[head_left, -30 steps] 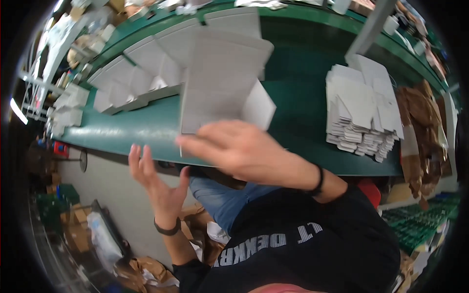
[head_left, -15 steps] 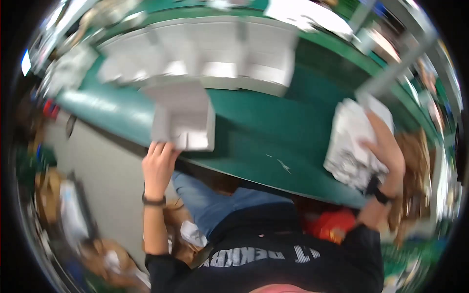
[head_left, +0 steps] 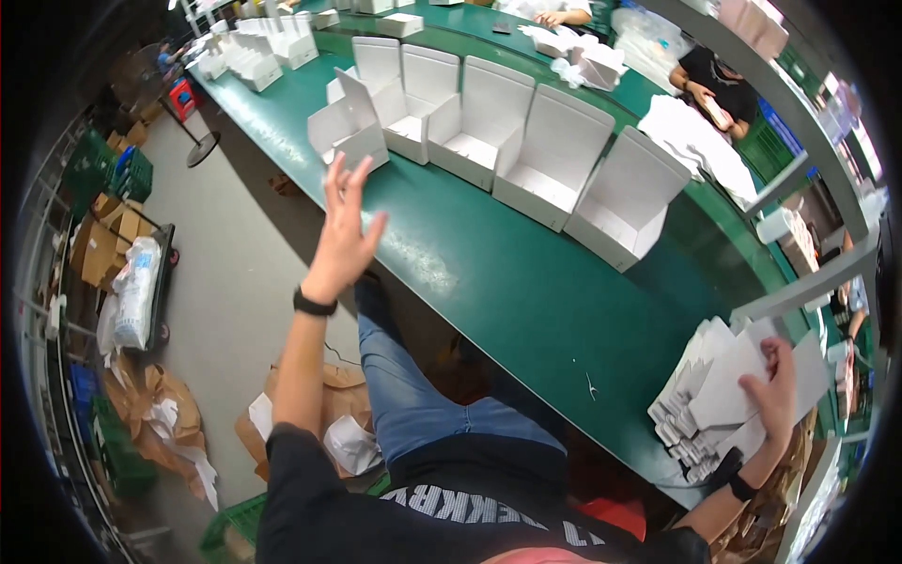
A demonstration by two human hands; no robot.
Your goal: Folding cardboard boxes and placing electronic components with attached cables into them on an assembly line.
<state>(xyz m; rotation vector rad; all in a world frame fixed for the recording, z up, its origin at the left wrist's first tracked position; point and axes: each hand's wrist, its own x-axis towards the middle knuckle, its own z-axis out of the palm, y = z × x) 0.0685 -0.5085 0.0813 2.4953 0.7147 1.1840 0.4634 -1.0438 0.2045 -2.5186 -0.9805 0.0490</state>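
Observation:
My left hand (head_left: 342, 232) is raised over the near edge of the green table (head_left: 489, 273), fingers spread, holding nothing. Just beyond its fingertips stands a folded white box (head_left: 349, 129) with its lid up, apart from the hand. My right hand (head_left: 776, 395) rests far to the right on a stack of flat white box blanks (head_left: 707, 404), fingers on the top sheet. A row of several open white boxes (head_left: 526, 150) stands along the table's middle.
More white boxes (head_left: 272, 42) sit at the far left end. Another person (head_left: 714, 85) works across the table, and a second pair of hands (head_left: 554, 14) is at the top. Cardboard scraps (head_left: 150, 404) and a sack (head_left: 136, 291) lie on the floor at left.
My left hand has let go of the folded box, which now stands on the table beside the row. My right hand stays on the stack of blanks. The view has swung left.

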